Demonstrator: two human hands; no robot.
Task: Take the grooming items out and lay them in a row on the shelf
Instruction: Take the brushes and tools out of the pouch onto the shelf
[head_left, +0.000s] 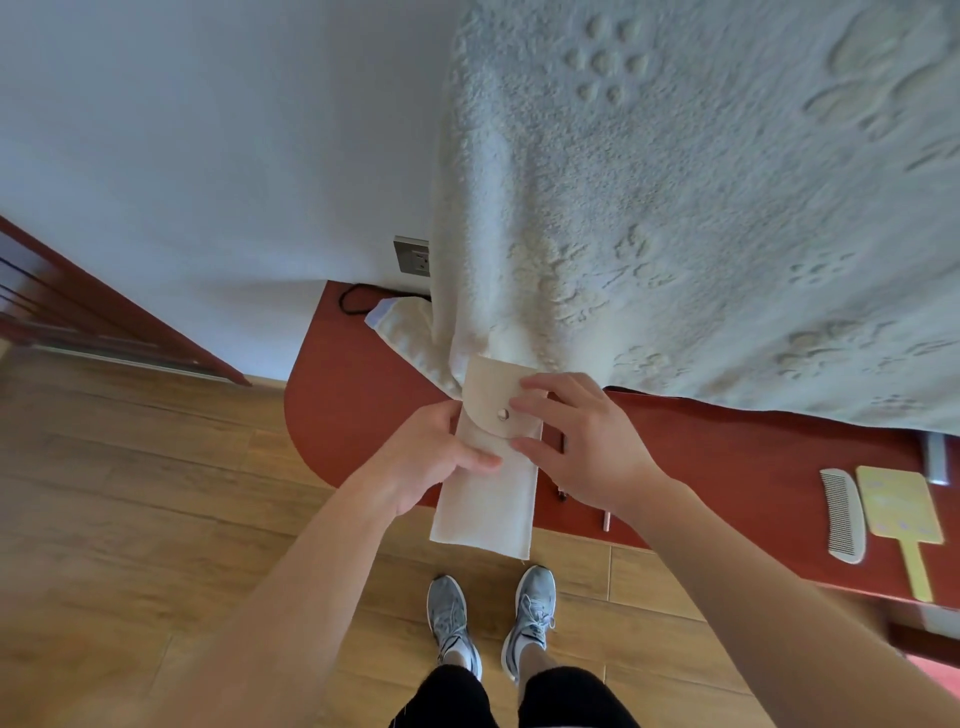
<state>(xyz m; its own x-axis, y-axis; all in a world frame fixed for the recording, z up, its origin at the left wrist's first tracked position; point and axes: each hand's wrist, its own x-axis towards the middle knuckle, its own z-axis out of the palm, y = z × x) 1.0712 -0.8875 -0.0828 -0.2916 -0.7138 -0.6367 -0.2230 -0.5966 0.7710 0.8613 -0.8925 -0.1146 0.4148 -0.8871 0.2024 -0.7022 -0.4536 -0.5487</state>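
Note:
A cream cloth pouch (485, 512) with a snap-button flap hangs over the front edge of the red-brown shelf (727, 467). My left hand (441, 454) grips its left side just below the flap. My right hand (582, 441) rests on the flap's right side, thumb and fingers around the snap. A white comb (842, 514) and a yellow hand mirror (896, 514) lie side by side on the shelf at the far right. Two small items, one dark (562, 496) and one copper-coloured (606, 519), lie on the shelf beneath my right wrist, mostly hidden.
A large cream textured blanket (701, 208) hangs over the back of the shelf. A small cloth bag (402, 327) and a black cord (350, 301) lie at the shelf's left end below a wall socket (413, 255). Wooden floor and my shoes (491, 618) are below.

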